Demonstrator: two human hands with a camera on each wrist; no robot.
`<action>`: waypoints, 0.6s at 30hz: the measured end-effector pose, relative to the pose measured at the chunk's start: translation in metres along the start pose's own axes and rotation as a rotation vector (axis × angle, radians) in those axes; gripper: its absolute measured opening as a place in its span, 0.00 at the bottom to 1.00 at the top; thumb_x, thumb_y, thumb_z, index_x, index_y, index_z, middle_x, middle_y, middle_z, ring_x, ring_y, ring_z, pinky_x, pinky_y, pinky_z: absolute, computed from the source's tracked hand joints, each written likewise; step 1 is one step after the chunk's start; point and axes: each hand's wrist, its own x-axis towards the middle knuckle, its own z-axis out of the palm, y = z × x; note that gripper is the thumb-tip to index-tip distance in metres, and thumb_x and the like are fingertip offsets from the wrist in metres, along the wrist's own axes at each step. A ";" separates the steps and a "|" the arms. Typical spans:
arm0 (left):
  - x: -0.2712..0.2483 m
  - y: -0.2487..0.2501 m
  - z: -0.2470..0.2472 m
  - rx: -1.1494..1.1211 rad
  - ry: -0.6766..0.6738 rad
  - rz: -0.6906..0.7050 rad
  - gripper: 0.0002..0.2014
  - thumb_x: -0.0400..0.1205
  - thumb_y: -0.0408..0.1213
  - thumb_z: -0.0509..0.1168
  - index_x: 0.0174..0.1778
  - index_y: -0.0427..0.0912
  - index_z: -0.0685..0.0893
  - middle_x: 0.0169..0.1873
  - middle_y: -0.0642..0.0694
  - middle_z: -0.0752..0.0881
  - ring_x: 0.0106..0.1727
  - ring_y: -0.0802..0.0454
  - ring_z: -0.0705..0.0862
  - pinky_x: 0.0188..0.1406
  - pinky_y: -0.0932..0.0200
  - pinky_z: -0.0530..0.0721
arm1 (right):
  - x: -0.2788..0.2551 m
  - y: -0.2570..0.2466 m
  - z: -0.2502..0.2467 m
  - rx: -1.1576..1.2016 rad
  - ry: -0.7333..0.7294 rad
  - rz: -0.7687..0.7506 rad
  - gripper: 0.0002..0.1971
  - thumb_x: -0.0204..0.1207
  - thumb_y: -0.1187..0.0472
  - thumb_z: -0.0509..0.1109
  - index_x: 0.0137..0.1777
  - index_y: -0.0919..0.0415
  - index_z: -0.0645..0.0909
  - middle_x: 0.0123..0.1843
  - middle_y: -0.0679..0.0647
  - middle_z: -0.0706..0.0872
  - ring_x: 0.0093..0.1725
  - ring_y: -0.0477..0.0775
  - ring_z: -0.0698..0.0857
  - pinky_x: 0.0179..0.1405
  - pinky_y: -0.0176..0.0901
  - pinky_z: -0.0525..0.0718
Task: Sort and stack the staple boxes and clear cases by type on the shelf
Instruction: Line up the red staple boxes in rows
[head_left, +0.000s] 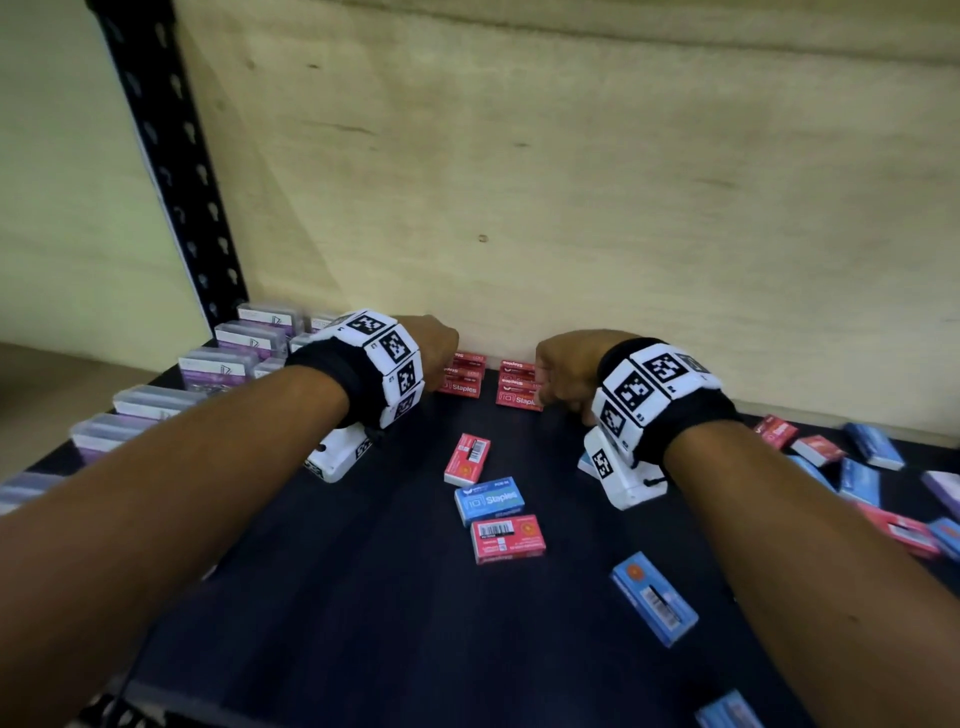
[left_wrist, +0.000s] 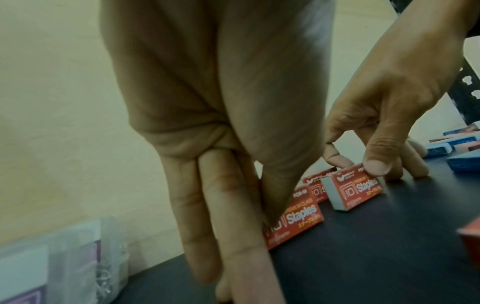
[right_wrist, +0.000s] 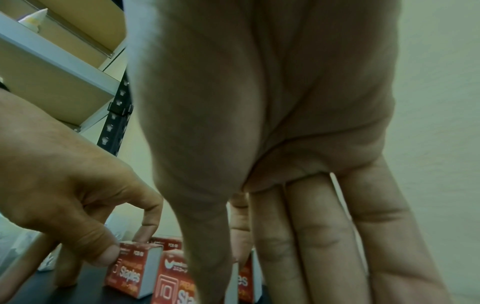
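Staple boxes and clear cases share the dark shelf (head_left: 363, 597). Clear plastic cases with purple labels (head_left: 218, 366) line its left edge. Right of them, the left hand (head_left: 434, 345) pinches a red cardboard staple box (left_wrist: 293, 224) atop the left red stack by the back wall. The right hand (head_left: 563, 371) pinches the right stack's top red box (left_wrist: 355, 189). Loose red and blue boxes (head_left: 491, 501) lie nearer the front edge.

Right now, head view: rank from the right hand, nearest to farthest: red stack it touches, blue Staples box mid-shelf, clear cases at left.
1. Red stack, against the right hand, at back.
2. Blue Staples box, mid-shelf, nearer the camera.
3. Clear cases, far left.
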 end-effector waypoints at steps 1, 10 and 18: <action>0.001 -0.001 0.000 -0.006 -0.001 0.002 0.11 0.85 0.31 0.60 0.61 0.32 0.80 0.37 0.45 0.81 0.16 0.60 0.75 0.15 0.67 0.71 | 0.000 0.000 0.000 0.000 0.000 -0.001 0.18 0.83 0.54 0.69 0.65 0.68 0.81 0.50 0.61 0.88 0.37 0.57 0.83 0.38 0.45 0.83; 0.001 -0.001 0.002 -0.053 0.016 0.000 0.11 0.85 0.33 0.61 0.61 0.35 0.78 0.53 0.38 0.85 0.24 0.56 0.77 0.29 0.59 0.78 | 0.001 -0.001 0.001 -0.001 0.018 0.016 0.18 0.83 0.53 0.69 0.65 0.66 0.80 0.55 0.62 0.90 0.35 0.55 0.83 0.40 0.45 0.83; -0.003 -0.001 0.003 -0.096 0.015 -0.022 0.13 0.83 0.33 0.64 0.62 0.34 0.74 0.54 0.38 0.82 0.26 0.55 0.75 0.22 0.62 0.73 | -0.005 0.001 0.003 0.057 0.022 0.034 0.22 0.79 0.47 0.73 0.61 0.66 0.82 0.45 0.58 0.88 0.36 0.56 0.84 0.50 0.49 0.86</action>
